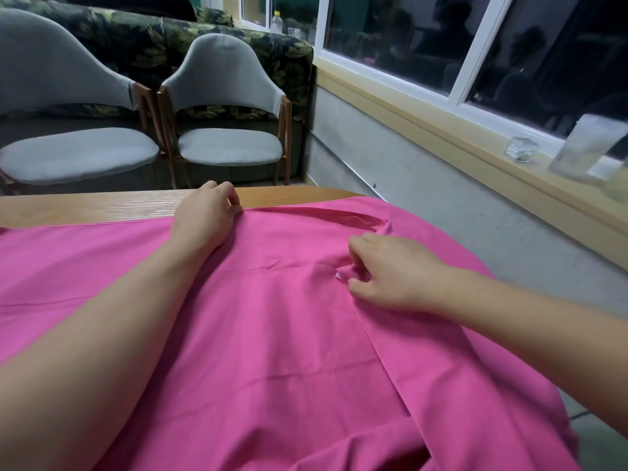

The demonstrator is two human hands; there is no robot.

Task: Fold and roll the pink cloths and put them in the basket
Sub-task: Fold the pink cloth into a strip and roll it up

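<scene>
A large pink cloth [272,334] lies spread over most of a wooden table [85,205] and hangs off its right side. My left hand [204,219] pinches the cloth's far edge between thumb and forefinger near the table's back. My right hand [390,273] pinches a small bunched fold in the cloth's middle right, where a bit of white tag shows. A long crease runs from that hand toward the near right. No basket is in view.
Two grey padded chairs [224,130] stand behind the table in front of a leaf-patterned sofa [153,45]. On the right, a window sill [475,144] holds a small glass cube [521,149] and a clear container [591,147].
</scene>
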